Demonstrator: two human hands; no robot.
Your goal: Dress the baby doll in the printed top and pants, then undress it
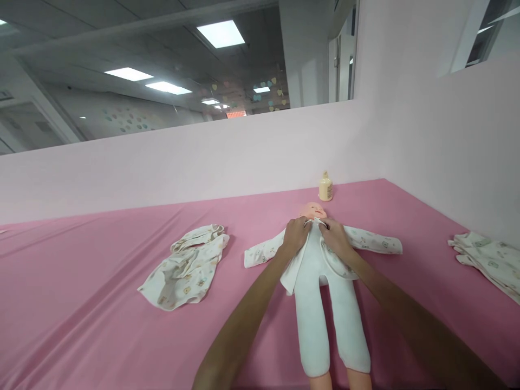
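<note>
A baby doll (330,303) lies on its back on the pink table cover (101,303), head away from me, in a white bodysuit. A white printed jacket (376,242) is spread under it, sleeves out to both sides. My left hand (295,235) pinches the jacket's left front edge at the doll's chest. Opposite it, my right hand (335,238) pinches the right front edge just under the chin. Both hands are closed on the fabric and nearly touch.
Crumpled printed baby trousers (187,268) lie to the left of the doll. A small cream bottle (325,187) stands by the pink wall behind the doll's head. More folded printed clothes (489,260) lie at the right edge.
</note>
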